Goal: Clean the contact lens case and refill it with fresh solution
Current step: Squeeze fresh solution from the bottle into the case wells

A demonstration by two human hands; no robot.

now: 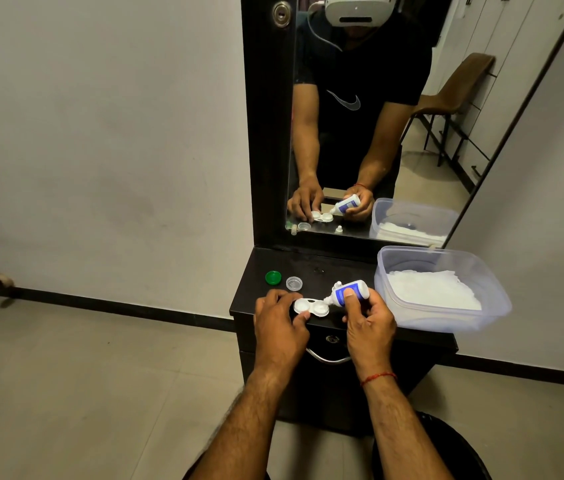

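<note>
The white lens case [311, 307] lies open on the dark table [336, 268], close to the front edge. The left hand [279, 322] holds its left end with fingertips and thumb so it cannot slide. The right hand [369, 320] grips a small solution bottle [348, 293], tipped so the tip points at the right cup of the case. This looks like the filling step, though I cannot see any drops. Next comes a soft squeeze, then a short move over to the other cup. A green cap [273, 277] and a clear cap [294, 283] sit just behind the left hand. A plastic tub [447, 320] with white tissue stands just right of the bottle. The table is small, so a push could send the case off the front edge.
</note>
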